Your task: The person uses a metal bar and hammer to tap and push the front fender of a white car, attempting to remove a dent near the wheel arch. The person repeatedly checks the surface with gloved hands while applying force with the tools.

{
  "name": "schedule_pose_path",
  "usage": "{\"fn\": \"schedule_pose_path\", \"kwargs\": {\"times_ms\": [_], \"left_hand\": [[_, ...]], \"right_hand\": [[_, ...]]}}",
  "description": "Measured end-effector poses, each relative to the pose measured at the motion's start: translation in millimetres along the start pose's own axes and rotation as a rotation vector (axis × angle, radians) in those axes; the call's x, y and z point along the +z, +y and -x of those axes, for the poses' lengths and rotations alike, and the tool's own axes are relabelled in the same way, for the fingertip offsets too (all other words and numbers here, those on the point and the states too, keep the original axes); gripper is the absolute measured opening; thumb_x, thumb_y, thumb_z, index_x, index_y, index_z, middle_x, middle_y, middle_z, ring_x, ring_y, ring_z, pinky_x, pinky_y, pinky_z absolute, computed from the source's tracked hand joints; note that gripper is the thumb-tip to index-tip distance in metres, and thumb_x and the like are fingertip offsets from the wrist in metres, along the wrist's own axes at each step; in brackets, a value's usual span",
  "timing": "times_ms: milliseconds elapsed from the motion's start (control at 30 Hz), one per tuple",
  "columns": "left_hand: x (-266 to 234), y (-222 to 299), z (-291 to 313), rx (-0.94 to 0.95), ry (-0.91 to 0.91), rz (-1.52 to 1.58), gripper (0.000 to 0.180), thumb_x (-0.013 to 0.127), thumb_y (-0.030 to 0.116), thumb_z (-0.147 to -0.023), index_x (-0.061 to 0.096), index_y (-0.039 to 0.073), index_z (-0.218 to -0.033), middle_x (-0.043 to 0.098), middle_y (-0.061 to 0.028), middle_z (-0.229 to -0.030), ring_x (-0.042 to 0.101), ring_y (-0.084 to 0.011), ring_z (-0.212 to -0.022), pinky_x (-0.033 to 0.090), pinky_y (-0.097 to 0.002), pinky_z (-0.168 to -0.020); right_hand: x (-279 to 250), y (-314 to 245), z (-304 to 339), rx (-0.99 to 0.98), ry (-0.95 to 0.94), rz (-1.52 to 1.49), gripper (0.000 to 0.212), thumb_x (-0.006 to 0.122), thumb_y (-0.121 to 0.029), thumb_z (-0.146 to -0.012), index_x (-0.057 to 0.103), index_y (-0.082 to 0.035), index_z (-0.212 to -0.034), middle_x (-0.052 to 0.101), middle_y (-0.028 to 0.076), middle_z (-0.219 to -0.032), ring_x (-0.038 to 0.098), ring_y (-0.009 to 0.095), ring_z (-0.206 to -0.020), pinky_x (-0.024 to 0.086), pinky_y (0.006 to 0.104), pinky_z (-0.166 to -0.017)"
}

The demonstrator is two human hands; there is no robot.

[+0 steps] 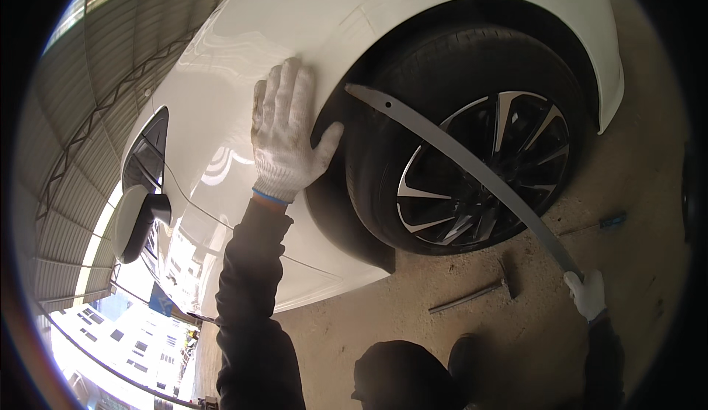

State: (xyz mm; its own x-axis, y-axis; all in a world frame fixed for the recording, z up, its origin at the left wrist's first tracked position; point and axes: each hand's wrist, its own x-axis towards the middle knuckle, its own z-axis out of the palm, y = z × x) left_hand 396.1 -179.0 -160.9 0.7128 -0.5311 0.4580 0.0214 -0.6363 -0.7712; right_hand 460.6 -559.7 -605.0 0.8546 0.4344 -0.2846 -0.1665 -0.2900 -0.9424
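My left hand (284, 137), in a white knit glove, lies flat with its fingers extended on the white car's fender (354, 34), beside the edge of the wheel arch. At the lower right my right hand (588, 294), also gloved in white, is closed around the end of a long, flat, slightly curved grey metal bar (472, 163). The bar crosses in front of the wheel (487, 181). Its far tip, with a small round hole near it, is by the arch edge; whether it touches there I cannot tell.
A hammer-like tool (472, 297) lies on the dusty floor (369, 321) below the wheel. Farther right lies a thin tool with a blue handle (612, 222). The car's side mirror (140, 222) juts out at left. My knee (405, 373) shows at the bottom.
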Motion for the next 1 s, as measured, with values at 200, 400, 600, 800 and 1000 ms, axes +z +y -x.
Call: {"fn": "schedule_pose_path", "kwargs": {"times_ms": [200, 400, 600, 800, 1000], "left_hand": [[3, 9, 13, -0.018, 0.036, -0.069, 0.084, 0.077, 0.029, -0.079, 0.043, 0.0, -0.149, 0.043, -0.027, -0.151, 0.042, -0.0458, -0.139, 0.033, -0.0583, -0.115], [23, 29, 5, 0.047, 0.072, -0.118, 0.081, 0.067, 0.042, -0.091, 0.037, -0.001, -0.153, 0.04, -0.0284, -0.154, 0.039, -0.0497, -0.141, 0.033, -0.058, -0.116], [13, 21, 18, 0.013, 0.102, -0.132, 0.079, 0.067, 0.045, -0.092, 0.043, -0.002, -0.15, 0.045, -0.0293, -0.15, 0.042, -0.0485, -0.14, 0.035, -0.0571, -0.115], [24, 26, 11, 0.077, 0.177, -0.094, 0.069, 0.065, 0.042, -0.092, 0.051, -0.003, -0.144, 0.053, -0.0284, -0.143, 0.051, -0.0472, -0.132, 0.04, -0.0568, -0.111], [24, 44, 56, 0.163, 0.134, -0.099, 0.058, 0.056, 0.036, -0.095, 0.057, -0.003, -0.138, 0.054, -0.0271, -0.142, 0.051, -0.0454, -0.134, 0.046, -0.056, -0.107]], "right_hand": [[29, 8, -6, 0.03, -0.09, -0.041, 0.056, 0.071, -0.034, -0.093, 0.049, -0.003, -0.052, 0.045, 0.003, -0.047, 0.045, 0.012, -0.041, 0.032, 0.034, -0.043], [23, 14, 11, 0.166, -0.019, 0.0, 0.052, 0.073, -0.035, -0.093, 0.05, -0.003, -0.059, 0.046, 0.003, -0.049, 0.048, 0.012, -0.045, 0.037, 0.0325, -0.045], [64, 71, -21, 0.095, 0.044, -0.412, 0.036, 0.073, -0.024, -0.093, 0.051, -0.003, -0.075, 0.049, 0.002, -0.061, 0.048, 0.007, -0.053, 0.038, 0.0275, -0.047], [67, 53, -6, 0.043, -0.014, -0.325, 0.033, 0.067, -0.021, -0.093, 0.054, -0.002, -0.07, 0.048, 0.001, -0.059, 0.045, 0.008, -0.05, 0.035, 0.0287, -0.046], [76, 87, -30, 0.114, -0.026, -0.391, 0.036, 0.073, -0.024, -0.094, 0.046, -0.002, -0.084, 0.049, 0.001, -0.07, 0.045, 0.007, -0.059, 0.042, 0.0264, -0.052]]}}
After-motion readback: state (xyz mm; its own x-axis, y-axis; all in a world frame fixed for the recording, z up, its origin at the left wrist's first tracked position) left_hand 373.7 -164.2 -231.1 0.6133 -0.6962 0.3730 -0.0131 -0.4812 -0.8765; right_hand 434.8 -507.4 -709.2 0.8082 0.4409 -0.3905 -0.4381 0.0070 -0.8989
